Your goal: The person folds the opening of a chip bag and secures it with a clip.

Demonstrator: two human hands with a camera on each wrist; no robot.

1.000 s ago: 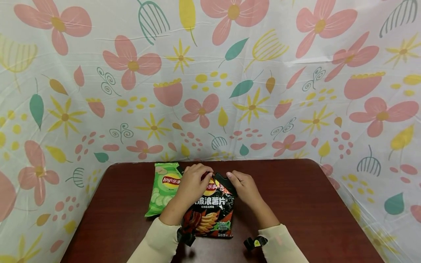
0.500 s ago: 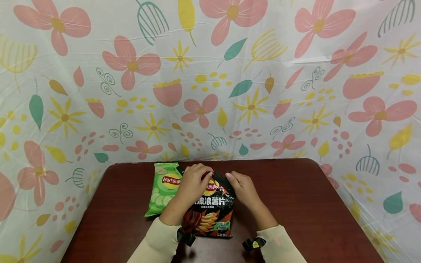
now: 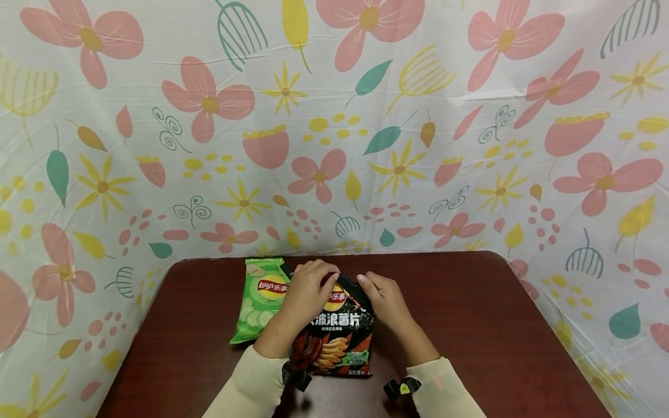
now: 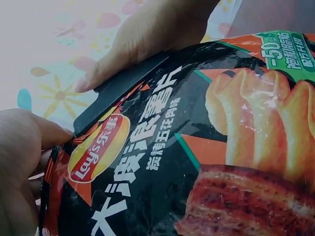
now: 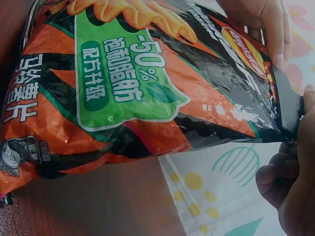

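A black and orange bag of potato chips stands slanted in front of the person in the head view. The left hand pinches the left part of its top edge, and in the left wrist view the fingertips meet the end of a black bar-shaped clip. This clip lies along the bag's top edge. At the right end, the right hand grips the clip, its thumb on top and fingers curled beneath, as the right wrist view shows. The left hand covers part of the bag's upper left.
A green bag of potato chips lies just left of the black bag, partly behind the left forearm. Both rest on a dark red-brown table. A flowered cloth hangs behind the table and at both sides.
The right hand has shifted slightly left, and the clip has turned closer against the bag's top edge, showing a narrower face. The left hand and the green bag stay in place.
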